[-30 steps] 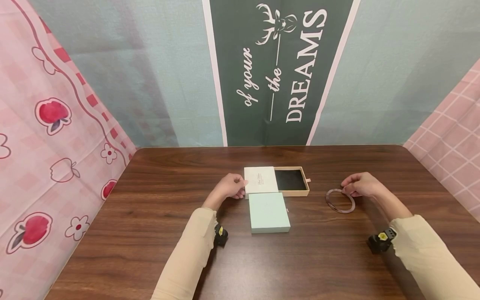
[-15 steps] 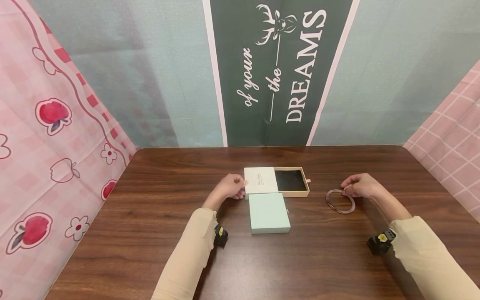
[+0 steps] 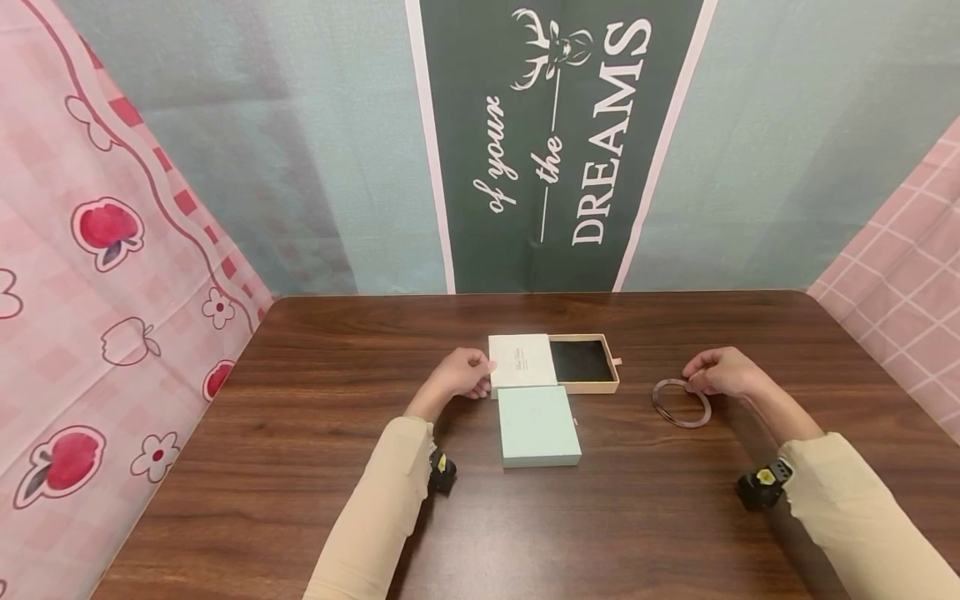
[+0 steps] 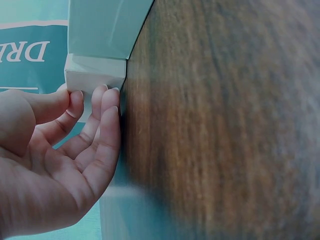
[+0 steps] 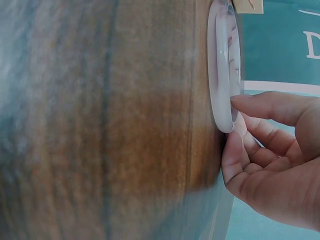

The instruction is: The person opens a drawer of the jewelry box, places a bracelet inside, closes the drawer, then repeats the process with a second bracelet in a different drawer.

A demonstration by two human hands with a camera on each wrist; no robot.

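At the left end of a white jewelry box (image 3: 519,357), my left hand (image 3: 465,373) holds the edge, thumb on top and fingertips against the end wall, as the left wrist view shows. The box's drawer (image 3: 581,360), lined in black, is pulled out to the right and has a small pink tab. Off to the right, my right hand (image 3: 724,372) pinches the upper right rim of a pale, purplish bangle (image 3: 686,423). In the right wrist view the bangle (image 5: 220,75) lies flat on or just above the wood; which of these cannot be told.
A mint-green box (image 3: 537,423) lies directly in front of the white one, closed, with a small tab on its right side. Both stand on a dark brown wooden table (image 3: 637,525). Behind it hangs a printed cloth (image 3: 360,167).
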